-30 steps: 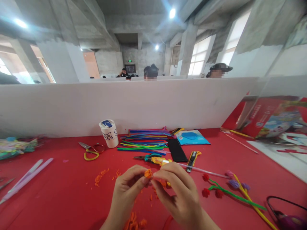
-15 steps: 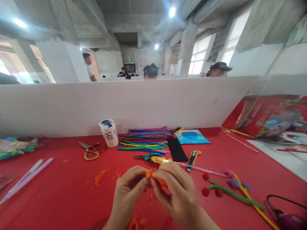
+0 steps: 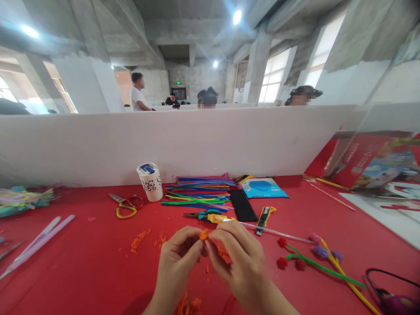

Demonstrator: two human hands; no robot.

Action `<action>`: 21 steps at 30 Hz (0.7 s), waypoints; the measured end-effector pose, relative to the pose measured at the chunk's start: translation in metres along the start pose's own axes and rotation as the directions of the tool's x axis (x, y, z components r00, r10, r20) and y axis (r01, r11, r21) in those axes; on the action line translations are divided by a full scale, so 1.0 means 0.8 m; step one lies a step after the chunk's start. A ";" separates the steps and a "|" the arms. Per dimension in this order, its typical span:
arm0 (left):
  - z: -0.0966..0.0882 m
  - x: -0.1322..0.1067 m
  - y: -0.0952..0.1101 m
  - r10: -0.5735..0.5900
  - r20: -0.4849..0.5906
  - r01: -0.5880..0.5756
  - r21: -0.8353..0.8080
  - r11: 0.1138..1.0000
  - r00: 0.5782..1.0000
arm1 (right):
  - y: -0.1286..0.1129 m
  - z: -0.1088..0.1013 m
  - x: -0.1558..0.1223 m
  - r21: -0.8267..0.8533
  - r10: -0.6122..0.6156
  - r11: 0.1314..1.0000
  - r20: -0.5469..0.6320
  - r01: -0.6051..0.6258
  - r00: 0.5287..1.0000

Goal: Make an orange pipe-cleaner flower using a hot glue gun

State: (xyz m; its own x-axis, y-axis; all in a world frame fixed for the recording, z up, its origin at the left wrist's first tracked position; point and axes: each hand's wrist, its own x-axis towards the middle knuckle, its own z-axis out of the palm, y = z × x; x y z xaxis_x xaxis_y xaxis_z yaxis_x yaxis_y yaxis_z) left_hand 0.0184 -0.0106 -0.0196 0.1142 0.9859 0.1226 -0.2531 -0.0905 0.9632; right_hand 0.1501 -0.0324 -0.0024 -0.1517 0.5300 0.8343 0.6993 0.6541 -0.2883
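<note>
My left hand (image 3: 175,267) and my right hand (image 3: 241,262) meet low over the red table (image 3: 82,267), fingertips pinched together on a small orange fuzzy piece (image 3: 204,235). A further bit of the same orange stuff (image 3: 223,252) shows under my right fingers. Orange scraps (image 3: 139,240) lie on the table left of my hands, and more orange pieces (image 3: 188,304) sit below my left wrist.
Behind my hands lie pliers (image 3: 206,216), a utility knife (image 3: 264,217), a bundle of coloured pipe cleaners (image 3: 197,192), a black case (image 3: 242,204), scissors (image 3: 126,205) and a white cup (image 3: 150,182). Pipe-cleaner flowers (image 3: 315,260) lie right. A white partition (image 3: 164,144) closes the back; people beyond.
My fingers have shifted slightly on the orange piece, which sits a little higher. A person in a white shirt has walked into view behind the partition at the left.
</note>
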 end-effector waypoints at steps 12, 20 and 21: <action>0.001 0.003 -0.003 -0.027 0.003 0.027 -0.018 0.999 1.000 | 0.002 0.005 0.000 -0.028 0.000 1.000 0.007 0.001 1.000; -0.001 0.004 -0.007 -0.051 -0.002 0.051 -0.049 0.997 0.999 | 0.003 0.008 -0.003 -0.014 0.026 1.000 0.011 -0.026 1.000; -0.001 0.005 -0.008 -0.063 0.004 0.063 -0.072 0.995 0.998 | 0.003 0.009 -0.002 0.004 0.039 0.999 0.012 -0.039 0.999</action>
State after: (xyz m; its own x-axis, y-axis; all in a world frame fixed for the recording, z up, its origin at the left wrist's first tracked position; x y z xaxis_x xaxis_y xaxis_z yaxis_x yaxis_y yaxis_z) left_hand 0.0195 -0.0059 -0.0251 0.1338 0.9890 0.0625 -0.3135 -0.0176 0.9494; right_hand 0.1473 -0.0282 -0.0079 -0.1328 0.5617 0.8166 0.7017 0.6352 -0.3227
